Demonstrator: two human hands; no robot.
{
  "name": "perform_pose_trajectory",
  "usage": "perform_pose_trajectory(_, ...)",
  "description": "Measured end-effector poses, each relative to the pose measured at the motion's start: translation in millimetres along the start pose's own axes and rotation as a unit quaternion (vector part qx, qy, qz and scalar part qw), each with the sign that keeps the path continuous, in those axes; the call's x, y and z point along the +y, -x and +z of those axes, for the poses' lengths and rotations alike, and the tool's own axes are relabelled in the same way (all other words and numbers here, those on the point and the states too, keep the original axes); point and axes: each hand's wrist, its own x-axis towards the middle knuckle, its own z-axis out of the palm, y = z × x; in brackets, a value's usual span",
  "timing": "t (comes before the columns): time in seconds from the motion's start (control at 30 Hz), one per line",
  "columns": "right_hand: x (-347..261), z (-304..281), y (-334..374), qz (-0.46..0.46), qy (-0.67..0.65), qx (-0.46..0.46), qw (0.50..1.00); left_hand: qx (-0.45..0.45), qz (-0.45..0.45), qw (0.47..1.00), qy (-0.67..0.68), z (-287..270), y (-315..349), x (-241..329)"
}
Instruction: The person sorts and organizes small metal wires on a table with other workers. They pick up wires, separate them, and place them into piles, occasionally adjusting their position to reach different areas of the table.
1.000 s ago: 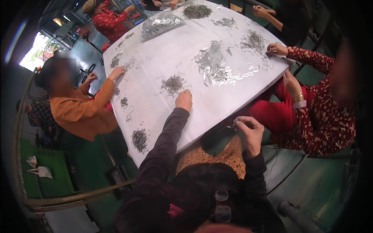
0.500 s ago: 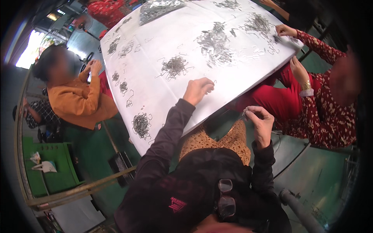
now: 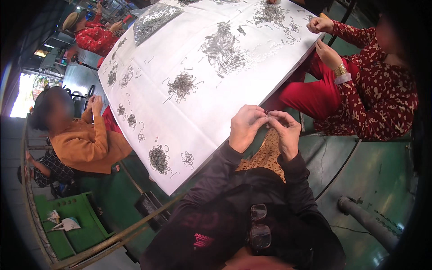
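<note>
Meeting at their tips in the head view, the fingers [image 3: 254, 109] of the left hand [image 3: 244, 128] and the right hand [image 3: 287, 132] are closed in 2 pinches at the near edge of the counter [image 3: 202, 130]. Between them sits 1 small piece [image 3: 267, 114], touching the fingers of both hands, mostly hidden and too tiny to identify. A pile of wire hooks [image 3: 182, 86] lies toward the counter's middle, well apart from the fingers. At the counter's near left corner lie a denser pile [image 3: 159, 159] and, just beside it, a small cluster [image 3: 187, 158]. A heap of metal pieces [image 3: 222, 48] spreads farther across the counter; a clear bag [image 3: 155, 22] rests on its far left part. 2 co-workers flank the counter: 1 in an orange jacket [image 3: 85, 146] on its left, 1 in a red patterned shirt [image 3: 378, 96] on its right.
</note>
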Motion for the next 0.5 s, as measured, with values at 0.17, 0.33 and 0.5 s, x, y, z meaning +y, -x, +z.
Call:
perform_pose_trajectory(0.17,6,10,1,-0.011,0.03,-0.013,0.999,0.035,0.023,0.999,-0.03,3,-1,-6)
perform_pose_trajectory(0.33,0,5,-26,-0.072,0.054,0.013,0.996,0.053,-0.033,0.998,-0.01,4,-1,-7)
perform_pose_trajectory(0.5,27,12,-162,-0.136,0.279,-0.041,0.95,0.039,-0.029,0.998,-0.034,-3,5,-6)
